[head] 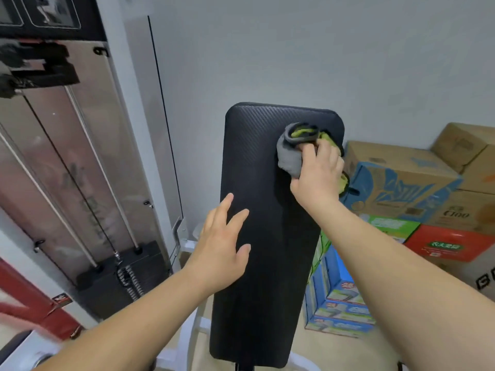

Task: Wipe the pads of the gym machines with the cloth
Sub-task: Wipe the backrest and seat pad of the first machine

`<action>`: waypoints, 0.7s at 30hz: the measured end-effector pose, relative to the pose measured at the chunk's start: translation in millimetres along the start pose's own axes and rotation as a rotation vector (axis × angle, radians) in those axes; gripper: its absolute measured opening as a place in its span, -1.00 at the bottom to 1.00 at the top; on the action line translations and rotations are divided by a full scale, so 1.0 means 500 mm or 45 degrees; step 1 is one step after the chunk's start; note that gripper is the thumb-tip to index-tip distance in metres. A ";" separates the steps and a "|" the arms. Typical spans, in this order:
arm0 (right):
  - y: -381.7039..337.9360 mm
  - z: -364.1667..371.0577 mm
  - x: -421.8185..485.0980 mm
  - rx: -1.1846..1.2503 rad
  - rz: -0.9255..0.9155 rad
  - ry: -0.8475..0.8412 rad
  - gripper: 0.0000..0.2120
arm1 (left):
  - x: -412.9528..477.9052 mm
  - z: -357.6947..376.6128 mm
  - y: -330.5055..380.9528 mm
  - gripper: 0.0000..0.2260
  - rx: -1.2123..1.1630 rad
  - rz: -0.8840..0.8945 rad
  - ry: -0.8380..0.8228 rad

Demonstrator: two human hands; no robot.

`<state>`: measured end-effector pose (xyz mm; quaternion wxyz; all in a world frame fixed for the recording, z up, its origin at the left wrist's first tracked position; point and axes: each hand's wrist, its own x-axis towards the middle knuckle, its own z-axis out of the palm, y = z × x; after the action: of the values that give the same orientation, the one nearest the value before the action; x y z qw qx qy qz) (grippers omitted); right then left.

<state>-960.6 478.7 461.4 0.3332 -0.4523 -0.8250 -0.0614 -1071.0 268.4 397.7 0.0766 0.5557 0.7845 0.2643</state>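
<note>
cloth (290,153) bunched in my right hand (318,170), fingers curled round it, pressed on upper right of pad (262,236). left hand (222,247) flat, fingers straight, steadying pad's left edge. cloth likely soft, light, slips loose; keep wad gathered.

person, head cam | left hand (222,245): bare, thumbnail trimmed short | right hand (318,170): bare | behind left grip: left forearm (139,317) bare, uncovered to frame edge | behind right grip: right forearm (401,263) bare, uncovered to frame edge
</note>
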 end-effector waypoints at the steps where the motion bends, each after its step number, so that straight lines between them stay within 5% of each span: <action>1: -0.002 0.028 -0.023 -0.038 -0.012 0.015 -0.48 | -0.008 0.005 -0.013 -0.38 0.004 -0.030 0.005; 6: 0.000 0.163 -0.223 -0.080 -0.169 -0.093 -0.48 | -0.057 0.081 -0.066 -0.38 0.005 -0.207 -0.034; 9: 0.008 0.218 -0.358 -0.006 -0.154 -0.510 -0.48 | -0.083 0.142 -0.079 -0.33 -0.082 -0.330 -0.086; 12: 0.000 0.205 -0.421 0.647 0.349 -0.934 -0.66 | -0.114 0.189 -0.079 -0.21 -0.279 -0.411 -0.175; 15: -0.022 0.132 -0.402 1.439 0.875 -1.079 -0.77 | -0.121 0.204 -0.065 -0.02 -0.599 -0.382 -0.221; 18: -0.026 0.063 -0.384 1.720 0.902 -1.279 -0.71 | -0.106 0.196 -0.055 -0.05 -0.838 -0.273 -0.126; 21: -0.023 0.049 -0.386 1.630 0.919 -1.398 -0.57 | -0.103 0.186 -0.058 -0.29 -0.894 -0.201 -0.051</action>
<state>-910.7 345.5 328.0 0.0801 -0.3774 -0.5527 0.7387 -1037.6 245.0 295.3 0.2984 0.4384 0.6846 0.5001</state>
